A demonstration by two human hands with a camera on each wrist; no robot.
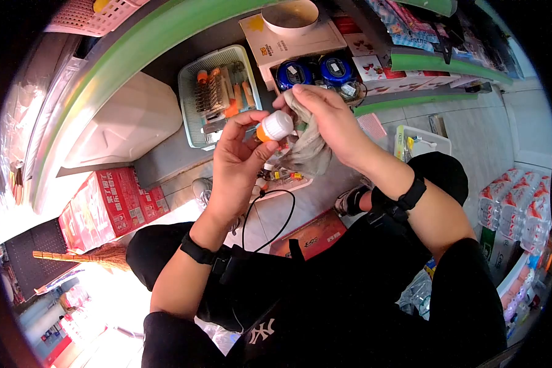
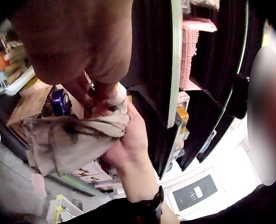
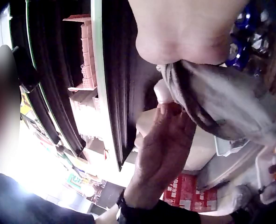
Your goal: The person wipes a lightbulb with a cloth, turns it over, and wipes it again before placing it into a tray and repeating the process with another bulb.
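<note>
My left hand (image 1: 234, 161) pinches a small orange bottle with a ribbed white cap (image 1: 277, 125) between thumb and fingers, the cap tilted toward the right hand. In my right hand (image 1: 334, 119) is a crumpled grey cloth (image 1: 308, 147), gripped near its top and hanging beside the bottle. The left wrist view shows the stained cloth (image 2: 72, 140) draping from the right hand (image 2: 134, 142), close against the bottle's white cap (image 2: 120, 93). From the right wrist, the white cap (image 3: 162, 92) shows above the left hand's fingers, and part of the bottle is hidden.
Behind the hands stands a pale green basket (image 1: 187, 92) of tools. Blue round items (image 1: 294, 73) sit beside a cardboard box (image 1: 282, 46) with a bowl (image 1: 290, 16) on it. Below is a tray of small parts (image 1: 288, 178); a red carton (image 1: 113, 205) stands left, a white tray (image 1: 432, 140) right.
</note>
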